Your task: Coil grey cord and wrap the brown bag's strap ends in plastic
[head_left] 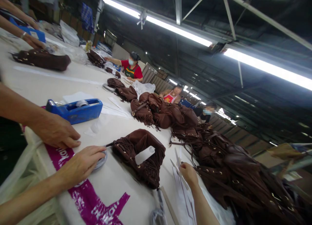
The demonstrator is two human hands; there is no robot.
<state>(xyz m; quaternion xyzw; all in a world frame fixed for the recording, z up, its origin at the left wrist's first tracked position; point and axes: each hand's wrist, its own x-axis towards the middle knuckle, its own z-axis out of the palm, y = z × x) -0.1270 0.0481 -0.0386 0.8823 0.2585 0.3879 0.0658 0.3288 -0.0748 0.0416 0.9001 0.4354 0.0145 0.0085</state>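
My left hand [81, 165] reaches in from the lower left, its fingers curled over a flat roll of clear tape [101, 160] on the white table [39, 85]. My right hand [188, 174] comes up from the bottom, closed on thin white paper strips [179, 168]. Between my hands lies a brown fringed bag [141, 153] with a white tab [145, 155] on top. Another person's hand [55, 131] rests flat just left of my left hand, on a white plastic bag with magenta print [85, 192].
A blue tape dispenser [75, 111] stands behind the hands. A long heap of brown fringed bags [231, 173] runs along the right. More bags [41, 59] lie farther up the table. Several co-workers [131, 67] sit along it. A grey metal tool [158, 213] lies at the near edge.
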